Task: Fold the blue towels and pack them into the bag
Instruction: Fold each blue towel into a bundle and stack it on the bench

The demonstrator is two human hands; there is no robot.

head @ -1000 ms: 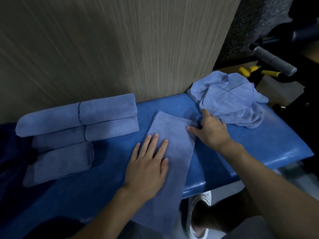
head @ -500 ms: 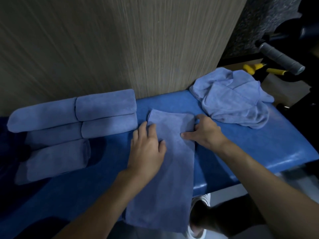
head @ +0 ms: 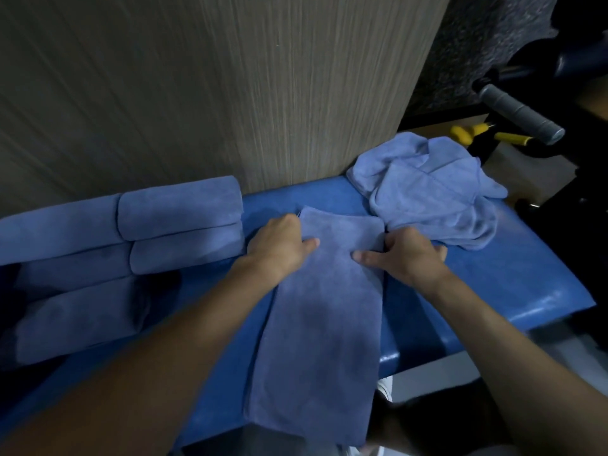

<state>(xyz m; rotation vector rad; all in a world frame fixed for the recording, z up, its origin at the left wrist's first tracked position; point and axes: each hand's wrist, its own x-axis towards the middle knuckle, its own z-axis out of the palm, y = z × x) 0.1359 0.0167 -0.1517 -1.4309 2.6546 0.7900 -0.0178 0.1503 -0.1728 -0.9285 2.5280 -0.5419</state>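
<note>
Rolled towels [head: 177, 225] sit stacked to the left of my left hand [head: 279, 246], whose thumb and curled fingers pinch the far left corner of the long folded towel [head: 325, 307] lying on the blue bench [head: 493, 284]. My right hand [head: 404, 258] pinches its far right corner likewise. Just beyond my right fingers, unfolded towels [head: 431, 192] lie heaped.

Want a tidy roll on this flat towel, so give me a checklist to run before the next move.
1. Left hand grips the flat towel at its far left corner: ok.
2. Right hand grips its far right edge: ok.
3. Towel surface smooth: ok.
4. Towel fully on the bench: not ok, near end hangs over the front.
5. Loose pile apart from the right hand: cannot tell.
6. Bag ready: cannot tell, not plainly in view.
</note>
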